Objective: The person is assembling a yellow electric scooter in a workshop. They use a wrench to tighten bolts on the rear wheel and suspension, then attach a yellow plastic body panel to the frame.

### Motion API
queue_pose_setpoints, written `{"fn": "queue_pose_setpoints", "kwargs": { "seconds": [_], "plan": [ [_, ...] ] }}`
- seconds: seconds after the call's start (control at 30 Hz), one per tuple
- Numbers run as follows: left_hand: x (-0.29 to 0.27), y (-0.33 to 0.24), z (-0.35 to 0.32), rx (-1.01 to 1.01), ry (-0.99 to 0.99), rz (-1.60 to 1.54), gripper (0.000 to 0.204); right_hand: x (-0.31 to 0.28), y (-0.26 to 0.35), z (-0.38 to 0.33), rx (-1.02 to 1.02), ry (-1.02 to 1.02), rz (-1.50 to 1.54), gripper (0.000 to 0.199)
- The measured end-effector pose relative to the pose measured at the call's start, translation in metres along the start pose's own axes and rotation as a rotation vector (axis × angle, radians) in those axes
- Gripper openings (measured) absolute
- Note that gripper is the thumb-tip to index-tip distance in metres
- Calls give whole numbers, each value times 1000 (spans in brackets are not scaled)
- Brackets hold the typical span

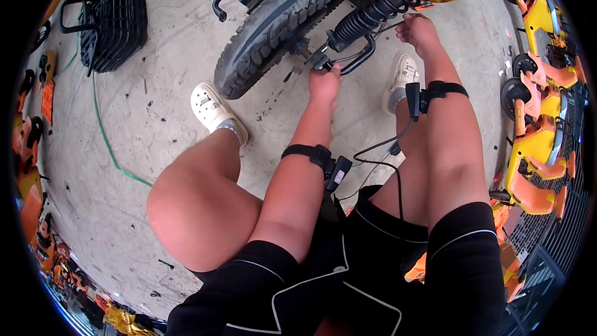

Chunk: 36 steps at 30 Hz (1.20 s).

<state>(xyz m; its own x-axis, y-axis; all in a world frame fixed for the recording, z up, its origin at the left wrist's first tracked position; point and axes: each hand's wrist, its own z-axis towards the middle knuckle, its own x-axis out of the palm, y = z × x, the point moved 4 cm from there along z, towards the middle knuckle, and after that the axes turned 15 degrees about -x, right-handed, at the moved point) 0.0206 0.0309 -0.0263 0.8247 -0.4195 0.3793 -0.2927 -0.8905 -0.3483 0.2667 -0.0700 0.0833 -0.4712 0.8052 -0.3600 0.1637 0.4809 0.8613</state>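
The left hand (324, 81) is gripping a small dark metal part (319, 61) at the axle of the black rubber tyre (280, 25), which is resting on the concrete floor (161, 118). The right hand (418, 30) is closing around the black coiled shock spring (379, 7). The wheel is looking heavy and stiff; the bare metal by the axle is giving the firmest hold.

A black ribbed rack (114, 27) with a looped handle is being kept on the concrete floor (168, 81) at the upper left, and a thin green cable (104, 130) is being run past it across the floor in a long curve. Stacked orange and yellow moulded body panels (540, 143) are being stored along the right edge, while smaller orange parts (32, 118) are being kept along the left rim, well apart from the rack.
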Motion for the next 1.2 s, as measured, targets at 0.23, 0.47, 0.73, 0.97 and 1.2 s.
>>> {"fn": "queue_pose_setpoints", "kwargs": {
  "seconds": [0.23, 0.47, 0.73, 0.97, 1.2],
  "plan": [
    [-2, 2, 3, -10, 5, 33, 20, -5, -37, 31, 121, 27, 38, 19],
    [2, 1, 1, 3, -13, -24, 21, -14, -16, 17, 84, 91, 104, 19],
    [2, 2, 0, 2, -26, 4, 23, -16, 7, -35, -90, -63, -20, 24],
    [4, 1, -8, 22, -41, -27, 26, 22, 22, -89, -486, -5, -176, 16],
    [3, 1, -9, 42, -3, -16, 20, 45, 22, -118, -687, -59, -496, 15]
  ]
}}
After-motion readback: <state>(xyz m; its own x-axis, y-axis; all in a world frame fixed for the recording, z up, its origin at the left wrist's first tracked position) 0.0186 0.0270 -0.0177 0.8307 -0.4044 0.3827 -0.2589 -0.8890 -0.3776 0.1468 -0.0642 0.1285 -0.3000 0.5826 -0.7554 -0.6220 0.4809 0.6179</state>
